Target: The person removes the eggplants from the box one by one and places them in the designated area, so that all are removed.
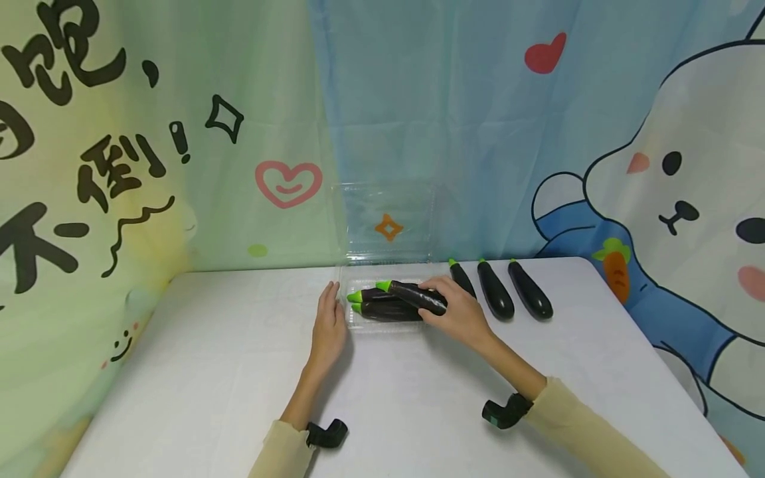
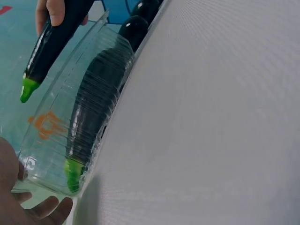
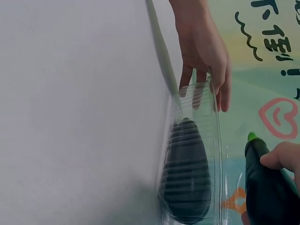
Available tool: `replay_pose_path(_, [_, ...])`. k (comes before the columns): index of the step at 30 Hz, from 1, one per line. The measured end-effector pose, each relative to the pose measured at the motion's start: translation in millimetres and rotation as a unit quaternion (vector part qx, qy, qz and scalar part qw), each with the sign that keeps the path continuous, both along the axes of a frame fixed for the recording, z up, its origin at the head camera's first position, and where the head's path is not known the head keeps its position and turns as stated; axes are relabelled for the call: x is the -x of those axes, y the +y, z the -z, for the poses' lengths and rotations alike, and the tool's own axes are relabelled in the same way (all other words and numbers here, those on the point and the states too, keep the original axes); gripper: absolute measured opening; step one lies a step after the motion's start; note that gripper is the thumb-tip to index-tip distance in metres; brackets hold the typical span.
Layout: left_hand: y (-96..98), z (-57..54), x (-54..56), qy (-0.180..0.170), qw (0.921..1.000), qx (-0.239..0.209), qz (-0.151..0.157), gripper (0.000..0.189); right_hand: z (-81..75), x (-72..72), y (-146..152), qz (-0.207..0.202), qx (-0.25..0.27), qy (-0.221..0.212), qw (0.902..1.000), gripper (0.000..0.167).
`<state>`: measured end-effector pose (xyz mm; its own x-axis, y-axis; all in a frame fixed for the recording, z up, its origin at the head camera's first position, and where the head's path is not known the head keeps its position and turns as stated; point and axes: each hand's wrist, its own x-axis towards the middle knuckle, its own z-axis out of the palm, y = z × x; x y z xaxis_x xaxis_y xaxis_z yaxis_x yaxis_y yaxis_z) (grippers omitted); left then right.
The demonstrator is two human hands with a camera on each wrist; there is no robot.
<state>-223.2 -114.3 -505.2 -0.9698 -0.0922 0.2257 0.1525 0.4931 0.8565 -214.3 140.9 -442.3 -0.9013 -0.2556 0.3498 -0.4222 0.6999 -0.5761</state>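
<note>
A clear plastic box (image 1: 382, 327) lies on the table with its hinged lid (image 1: 388, 199) raised at the back. Inside it are two dark eggplants with green stem ends, the front eggplant (image 1: 385, 311) partly covering the rear eggplant (image 1: 367, 295). My right hand (image 1: 459, 312) grips another eggplant (image 1: 412, 294) near its blunt end. In the left wrist view this held eggplant (image 2: 54, 44) is above the box rim, its green tip pointing toward the left hand's side. With straight fingers, my left hand (image 1: 329, 332) touches the left end of the box, also visible in the right wrist view.
Three loose eggplants lie right of the box: one partly behind the right hand (image 1: 461, 277), a middle eggplant (image 1: 495, 292) and a rightmost eggplant (image 1: 530, 290). A white table (image 1: 227, 372) bears everything. Behind it hangs a printed curtain (image 1: 496, 133).
</note>
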Motion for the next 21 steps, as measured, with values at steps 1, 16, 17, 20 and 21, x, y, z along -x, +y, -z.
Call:
replay_pose_path(1, [-0.3, 0.1, -0.5, 0.0, 1.0, 0.001, 0.0, 0.046, 0.1, -1.9, -0.3, 0.003, -0.001, -0.002, 1.0, 0.041])
replay_pose_path(16, [-0.2, 0.2, -0.6, -0.001, 1.0, 0.003, -0.001, 0.045, 4.5, -16.7, 4.4, 0.02, 0.002, 0.01, 0.9997, 0.041])
replay_pose_path(17, [-0.3, 0.4, -0.3, -0.001, 1.0, 0.004, -0.001, 0.045, 4.7, -17.7, 4.7, 0.019, 0.008, 0.007, 0.9998, 0.041])
replay_pose_path(20, [-0.9, 1.8, 0.8, 0.002, 1.0, 0.003, -0.002, 0.045, 4.9, -21.2, 5.6, 0.016, 0.025, -0.006, 0.9995, 0.043])
replay_pose_path(21, [-1.1, 2.1, 0.8, 0.002, 1.0, 0.003, -0.001, 0.045, 4.6, -22.6, 5.8, 0.014, 0.033, -0.01, 0.9993, 0.044])
